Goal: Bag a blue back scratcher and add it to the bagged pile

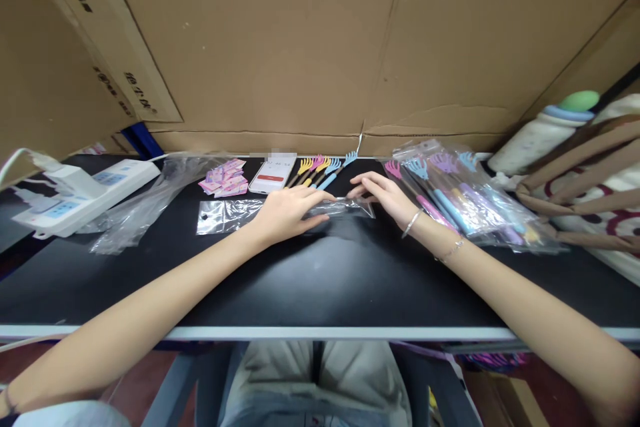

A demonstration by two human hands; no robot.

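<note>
A long clear plastic bag (225, 215) lies flat on the black table (320, 280). My left hand (287, 212) rests palm down on its middle with the fingers stretched out. My right hand (383, 195) touches the bag's right end, fingers slightly bent at its opening; whether it pinches the film I cannot tell. Just behind the hands lie several loose back scratchers (320, 169) in yellow, pink and blue. A small heap of pink cards (226, 178) sits to their left.
A phone (273, 173) lies beside the cards. A pile of bagged scratchers (460, 197) sits at the right, with a bottle (540, 133) and a patterned bag (600, 193) beyond. A white power strip (80, 193) and loose clear bags (135, 210) are at left. Cardboard walls stand behind.
</note>
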